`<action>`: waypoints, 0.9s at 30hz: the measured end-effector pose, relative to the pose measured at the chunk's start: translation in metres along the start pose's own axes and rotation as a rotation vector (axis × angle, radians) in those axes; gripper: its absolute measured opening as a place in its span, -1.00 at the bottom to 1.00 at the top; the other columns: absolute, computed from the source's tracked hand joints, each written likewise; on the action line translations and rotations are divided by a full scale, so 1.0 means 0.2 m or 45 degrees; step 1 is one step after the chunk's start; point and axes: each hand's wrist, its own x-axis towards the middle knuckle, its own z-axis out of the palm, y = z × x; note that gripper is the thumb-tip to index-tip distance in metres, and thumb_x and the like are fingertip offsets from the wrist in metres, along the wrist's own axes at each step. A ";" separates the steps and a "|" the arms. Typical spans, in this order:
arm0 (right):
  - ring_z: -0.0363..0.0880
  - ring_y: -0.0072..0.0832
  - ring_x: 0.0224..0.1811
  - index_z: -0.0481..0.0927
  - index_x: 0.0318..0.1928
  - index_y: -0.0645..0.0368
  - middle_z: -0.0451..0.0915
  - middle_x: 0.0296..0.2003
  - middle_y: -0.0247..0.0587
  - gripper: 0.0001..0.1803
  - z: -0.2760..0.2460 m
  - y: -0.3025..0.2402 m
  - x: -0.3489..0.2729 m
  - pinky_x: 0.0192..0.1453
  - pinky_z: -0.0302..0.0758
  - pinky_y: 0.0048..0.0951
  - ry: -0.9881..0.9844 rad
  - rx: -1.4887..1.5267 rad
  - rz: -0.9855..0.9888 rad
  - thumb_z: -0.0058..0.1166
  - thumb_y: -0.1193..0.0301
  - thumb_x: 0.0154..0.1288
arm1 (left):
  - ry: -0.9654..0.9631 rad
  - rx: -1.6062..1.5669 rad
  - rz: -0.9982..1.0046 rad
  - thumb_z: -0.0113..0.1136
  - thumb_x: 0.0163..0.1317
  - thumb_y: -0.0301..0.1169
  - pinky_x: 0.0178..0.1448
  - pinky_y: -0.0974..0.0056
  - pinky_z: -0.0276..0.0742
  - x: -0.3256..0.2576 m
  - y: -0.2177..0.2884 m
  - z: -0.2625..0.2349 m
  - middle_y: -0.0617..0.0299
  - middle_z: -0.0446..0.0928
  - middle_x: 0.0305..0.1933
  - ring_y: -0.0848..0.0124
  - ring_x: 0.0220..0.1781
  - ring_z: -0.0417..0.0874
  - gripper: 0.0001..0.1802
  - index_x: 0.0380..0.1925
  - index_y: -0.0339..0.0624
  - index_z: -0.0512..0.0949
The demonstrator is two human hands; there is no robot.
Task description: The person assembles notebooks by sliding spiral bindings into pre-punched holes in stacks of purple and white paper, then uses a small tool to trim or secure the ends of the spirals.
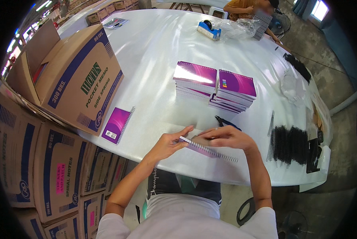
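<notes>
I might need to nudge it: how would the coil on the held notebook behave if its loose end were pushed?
The coil would probably flex and spring back, as it looks thin and juts past the notebook. It is likely light, being mostly gaps. Its open loops may snag.

Worktop [154, 47] looks like smooth, shiny white plastic sheeting, and the stacked purple notebooks [196, 74] have super glossy covers over paper pages, while the held notepad [197, 146] shows a pale paper edge. Large carton [73, 85] is plain matt cardboard, tape dispenser [208, 32] seems hard plastic, nearby wrap [240, 30] is clear, crinkly film.
</notes>
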 end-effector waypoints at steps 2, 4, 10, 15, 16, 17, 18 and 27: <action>0.56 -0.46 0.08 0.61 0.13 0.22 0.64 0.06 -0.20 -0.49 -0.01 0.03 0.03 0.19 0.43 -0.43 0.017 0.014 0.130 0.20 0.14 0.31 | 0.006 -0.005 -0.005 0.22 0.27 -0.54 0.40 0.31 0.33 0.00 -0.01 0.00 0.13 0.41 0.38 0.40 0.35 0.42 -0.31 0.40 -0.21 0.25; 0.54 -0.45 0.13 0.62 0.12 0.23 0.60 0.12 -0.15 -0.51 -0.02 0.03 -0.01 0.22 0.41 -0.44 0.046 0.277 0.069 0.22 0.17 0.31 | 0.011 0.007 -0.005 0.22 0.28 -0.54 0.39 0.31 0.34 0.00 -0.02 0.01 0.14 0.41 0.38 0.41 0.34 0.44 -0.32 0.40 -0.20 0.25; 0.53 -0.33 0.17 0.63 0.09 0.26 0.58 0.15 -0.03 -0.58 0.00 0.00 0.05 0.27 0.39 -0.33 0.030 0.107 0.151 0.24 0.31 0.29 | 0.015 0.038 -0.039 0.21 0.30 -0.52 0.38 0.30 0.36 0.01 -0.04 0.01 0.15 0.41 0.38 0.43 0.31 0.45 -0.34 0.39 -0.21 0.26; 0.54 -0.35 0.14 0.65 0.07 0.25 0.57 0.15 -0.04 -0.60 0.04 0.02 0.09 0.22 0.42 -0.33 0.037 -0.052 0.046 0.25 0.32 0.28 | 0.018 0.100 -0.054 0.21 0.31 -0.50 0.36 0.29 0.40 0.01 -0.04 0.00 0.14 0.39 0.39 0.47 0.28 0.46 -0.34 0.40 -0.19 0.26; 0.55 -0.36 0.14 0.65 0.07 0.25 0.59 0.13 -0.03 -0.60 0.03 0.00 0.09 0.21 0.42 -0.34 0.035 0.011 0.053 0.25 0.32 0.28 | 0.054 0.134 0.006 0.24 0.29 -0.45 0.29 0.31 0.43 0.02 -0.06 0.00 0.11 0.45 0.33 0.47 0.20 0.51 -0.32 0.40 -0.16 0.26; 0.55 -0.36 0.13 0.65 0.07 0.25 0.60 0.11 -0.03 -0.60 0.02 -0.01 0.09 0.20 0.43 -0.35 0.033 0.074 0.061 0.25 0.31 0.28 | 0.089 0.167 0.066 0.28 0.28 -0.40 0.23 0.33 0.46 0.02 -0.08 0.01 0.09 0.50 0.28 0.48 0.12 0.56 -0.30 0.41 -0.12 0.26; 0.56 -0.36 0.11 0.65 0.06 0.26 0.61 0.09 -0.02 -0.60 0.02 -0.02 0.09 0.19 0.43 -0.35 0.059 -0.038 0.047 0.26 0.30 0.27 | 0.125 0.201 0.126 0.31 0.27 -0.35 0.17 0.34 0.49 0.02 -0.10 0.01 0.07 0.56 0.22 0.48 0.04 0.62 -0.28 0.41 -0.09 0.26; 0.61 -0.17 -0.02 0.69 -0.04 0.26 0.63 0.00 0.03 -0.60 0.02 -0.10 -0.01 0.04 0.51 -0.28 0.353 -0.376 0.012 0.30 0.26 0.21 | 0.099 0.053 0.138 0.33 0.26 -0.35 0.22 0.34 0.45 0.01 -0.06 0.01 0.14 0.49 0.31 0.45 0.10 0.60 -0.24 0.43 -0.10 0.22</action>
